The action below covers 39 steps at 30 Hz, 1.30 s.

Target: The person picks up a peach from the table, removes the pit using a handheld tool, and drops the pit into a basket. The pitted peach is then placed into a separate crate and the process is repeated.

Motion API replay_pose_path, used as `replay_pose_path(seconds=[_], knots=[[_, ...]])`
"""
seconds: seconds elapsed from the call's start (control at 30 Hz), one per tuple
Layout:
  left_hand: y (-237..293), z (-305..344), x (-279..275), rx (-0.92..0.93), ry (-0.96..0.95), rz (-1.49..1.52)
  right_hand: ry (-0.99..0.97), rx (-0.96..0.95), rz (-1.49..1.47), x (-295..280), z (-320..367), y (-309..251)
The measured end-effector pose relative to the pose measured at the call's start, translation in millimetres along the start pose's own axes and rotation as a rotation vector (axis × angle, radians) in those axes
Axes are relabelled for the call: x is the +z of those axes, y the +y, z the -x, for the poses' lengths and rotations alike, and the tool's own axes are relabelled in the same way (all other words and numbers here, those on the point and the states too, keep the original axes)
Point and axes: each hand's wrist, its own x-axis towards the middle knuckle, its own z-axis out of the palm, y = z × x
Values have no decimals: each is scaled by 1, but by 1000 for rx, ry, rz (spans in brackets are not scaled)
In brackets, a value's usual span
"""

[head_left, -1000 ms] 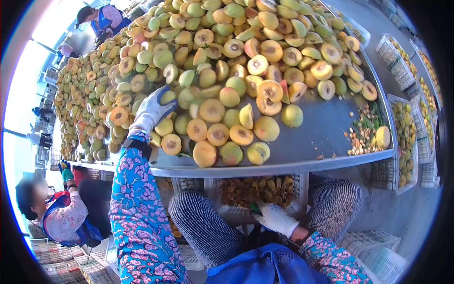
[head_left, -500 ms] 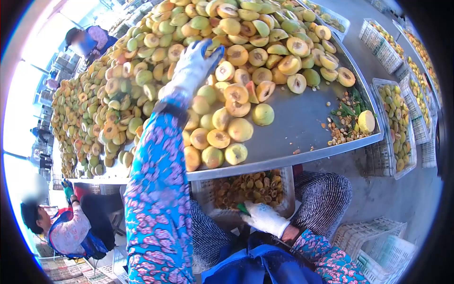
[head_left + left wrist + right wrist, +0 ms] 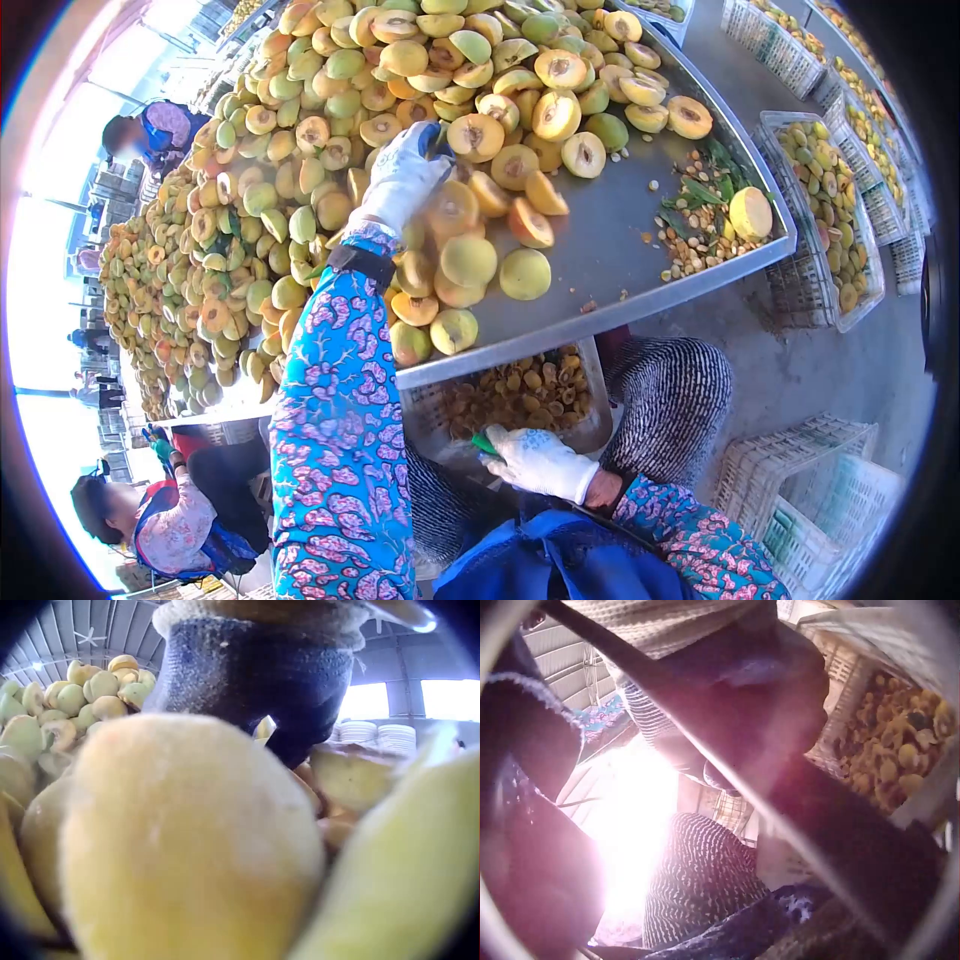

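My left hand, in a white glove with blue-coated fingers, reaches over the heap of halved peaches. Its fingers bend down behind some peach halves, which blur with motion. From the left wrist, a pale peach half fills the middle, and the blue glove fingers come down just behind it. Low over my lap, my right hand, also gloved, grips a green-ended tool; the rest of the tool is hidden by the hand in the head view.
The metal table has a raised rim, with loose pits and leaves at its right corner. Below its edge stands a crate of peach scraps. Full crates line the right. Another person sits at left.
My left hand moved up across the heap, then came down and back with several peach halves sliding nearer. The head view has shifted. My right hand keeps its hold over the lap.
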Motion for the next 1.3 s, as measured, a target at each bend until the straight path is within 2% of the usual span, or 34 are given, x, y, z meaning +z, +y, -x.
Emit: replay_pose_path(seconds=[0.07, 0.13, 0.2, 0.27, 0.33, 0.37, 0.47, 0.5, 0.6, 0.63, 0.67, 0.73, 0.8, 0.87, 0.9, 0.97, 1.0, 1.03, 1.07, 1.1, 1.13, 1.17, 1.2, 1.27, 1.3], knots=[[4, 18, -1, -35, -123, 158, -5, 16, 5, -5, 2, -4], [45, 48, -27, -59, -258, -50, -4, 17, 20, 1, 3, -3], [49, 65, -32, 178, -286, -119, 16, -4, 46, 5, 4, 2], [55, 68, -35, 114, -259, -44, 17, -1, 39, 5, 9, 3], [71, 52, -46, -239, -113, 209, 47, -30, 23, 6, 11, 5], [61, 42, -40, -277, -22, 486, 18, -7, 22, 5, 12, 3], [68, 4, -30, -128, 8, 333, 37, -62, 24, 7, 10, 4], [84, -3, -27, -239, -69, 179, 23, -59, 22, 6, 8, 3], [99, -12, -5, 7, -260, -137, 88, -92, -15, 5, 8, 2], [106, -13, 4, -83, -338, -203, 95, -99, -18, 5, 9, 1], [112, -11, 12, -111, -353, -348, 105, -108, -16, 4, 10, 0], [121, 1, 11, 22, -378, -474, 116, -110, -1, 2, 10, 0], [117, 10, 3, 18, -243, -468, 102, -93, 23, 1, 11, 1], [114, 27, -36, 73, -122, -319, 131, -58, -18, -2, 13, 2], [111, 41, -60, 84, -98, -150, 143, -46, -32, -4, 14, 1], [106, 73, -101, -116, -114, 116, 159, -31, -48, -9, 15, 3], [95, 95, -117, -163, -136, 539, 172, -15, -46, -9, 14, 4], [97, 123, -138, -346, -164, 808, 173, -39, -27, -10, 14, 6], [97, 153, -156, -324, -150, 770, 162, -70, -10, -12, 14, 7], [92, 189, -176, -475, -188, 843, 155, -47, -20, -14, 14, 4], [81, 228, -192, -470, -200, 768, 137, -27, -33, -14, 13, 0], [81, 267, -196, -605, -63, 989, 167, -37, -27, -7, 8, 4], [88, 297, -196, -716, 85, 1214, 112, 18, -85, -9, 6, 2], [74, 355, -181, -829, 228, 1563, 67, 124, -166, -8, 2, -5], [94, 364, -172, -831, 303, 1633, 64, 176, -220, -9, 3, -16]])
